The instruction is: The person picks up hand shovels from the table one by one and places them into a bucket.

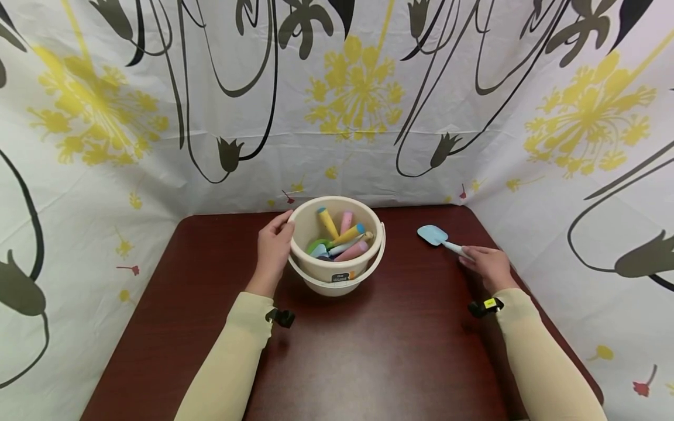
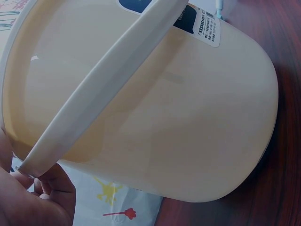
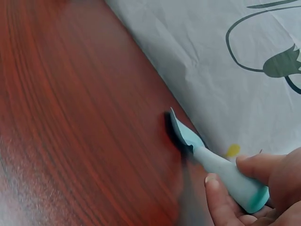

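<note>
A cream bucket [image 1: 337, 270] stands at the back middle of the table, its handle [image 2: 101, 89] hanging down across the front. Several coloured pieces lie inside, among them yellow sticks with blue ends [image 1: 327, 223] and pink ones [image 1: 351, 251]. My left hand [image 1: 275, 248] grips the bucket's left rim, thumb and fingers by the handle's end. Over on the right, my right hand [image 1: 487, 266] pinches the white handle of a light blue toy shovel [image 1: 433, 235] between thumb and fingers. The shovel's blade points left and away, low over the table in the right wrist view.
The dark red-brown table [image 1: 389, 351] reaches back to a white cloth [image 1: 337, 169] with yellow and grey flower prints, which hangs behind and along both sides. A label [image 2: 207, 28] is on the bucket's side. Each wrist wears a black strap.
</note>
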Available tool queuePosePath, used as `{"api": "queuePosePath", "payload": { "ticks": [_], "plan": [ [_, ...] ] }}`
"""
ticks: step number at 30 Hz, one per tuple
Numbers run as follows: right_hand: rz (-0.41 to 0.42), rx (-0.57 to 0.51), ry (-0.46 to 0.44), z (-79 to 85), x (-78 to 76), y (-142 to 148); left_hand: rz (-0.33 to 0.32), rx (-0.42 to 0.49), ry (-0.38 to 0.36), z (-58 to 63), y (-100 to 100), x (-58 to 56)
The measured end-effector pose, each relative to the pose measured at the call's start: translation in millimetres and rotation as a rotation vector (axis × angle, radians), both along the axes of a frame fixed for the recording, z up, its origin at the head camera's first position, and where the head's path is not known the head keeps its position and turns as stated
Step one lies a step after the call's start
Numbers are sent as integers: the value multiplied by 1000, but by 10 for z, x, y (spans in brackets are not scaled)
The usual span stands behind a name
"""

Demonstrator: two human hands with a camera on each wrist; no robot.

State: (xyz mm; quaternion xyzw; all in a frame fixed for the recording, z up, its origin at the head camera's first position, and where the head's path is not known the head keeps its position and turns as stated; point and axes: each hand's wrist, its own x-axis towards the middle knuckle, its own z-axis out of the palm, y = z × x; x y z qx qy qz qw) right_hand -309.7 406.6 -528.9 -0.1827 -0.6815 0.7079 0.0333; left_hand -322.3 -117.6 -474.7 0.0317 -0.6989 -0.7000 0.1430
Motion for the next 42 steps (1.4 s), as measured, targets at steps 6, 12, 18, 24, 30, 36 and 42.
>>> {"api": "queuePosePath", "payload": {
  "ticks": [6,12,18,24,30,36,42],
  "plan": [
    [18,-52,-12,217,77,-100,-1,-5,2,3,1,11],
    [47,-4,23,317,59,-119,-6,-2,-3,11,3,20],
    [41,87,43,327,-26,-108,-13,-3,-4,14,-2,23],
    [43,112,54,531,7,-226,-19,-1,2,8,-18,11],
    [81,112,62,763,84,-343,-11,-6,8,8,-7,7],
    [82,103,122,931,83,-424,-9,0,-8,12,-4,1],
    [86,26,234,1070,73,-489,-8,2,-15,4,-12,-6]
  ]
}}
